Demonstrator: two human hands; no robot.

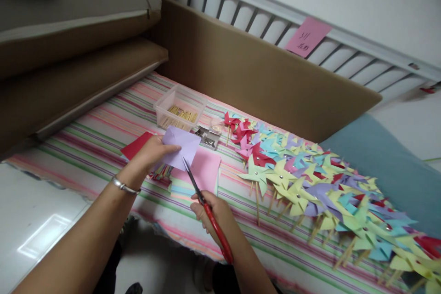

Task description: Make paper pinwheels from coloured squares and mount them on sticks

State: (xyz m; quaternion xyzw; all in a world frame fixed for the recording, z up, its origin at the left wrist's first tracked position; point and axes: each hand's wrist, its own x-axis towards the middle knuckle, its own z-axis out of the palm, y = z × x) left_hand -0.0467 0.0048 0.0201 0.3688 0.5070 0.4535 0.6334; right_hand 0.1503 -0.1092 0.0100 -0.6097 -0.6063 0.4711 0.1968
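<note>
Purple paper point(186, 149) is up in the person's left hand point(155, 150), over the striped cloth point(86, 151). The left grip is closed on the paper, with the thumb on top. A shiny bracelet point(126, 186) goes around that wrist. The right hand point(211, 213) has its grip closed around the red handles of the scissors point(217, 229). The tips of the blades are at the low edge of the paper, but it is hard to tell if they touch it. Red paper point(137, 144) lies beside the left hand. Pink paper point(205, 167) lies on top of a pile, just past the scissor blades, with pale sheets peeking out under it. Behind the purple paper is a clear box point(165, 112) with thin yellow sticks point(184, 115) in it. Next to the box is a little tray point(212, 139) with tiny dark and shiny bits. Lots of pinwheels point(298, 196) in many colors, on sticks, fill the right side of the cloth. A brown board point(241, 64) stands behind them, and a pink note point(308, 36) with writing hangs on the white rails point(268, 16) above it.
</note>
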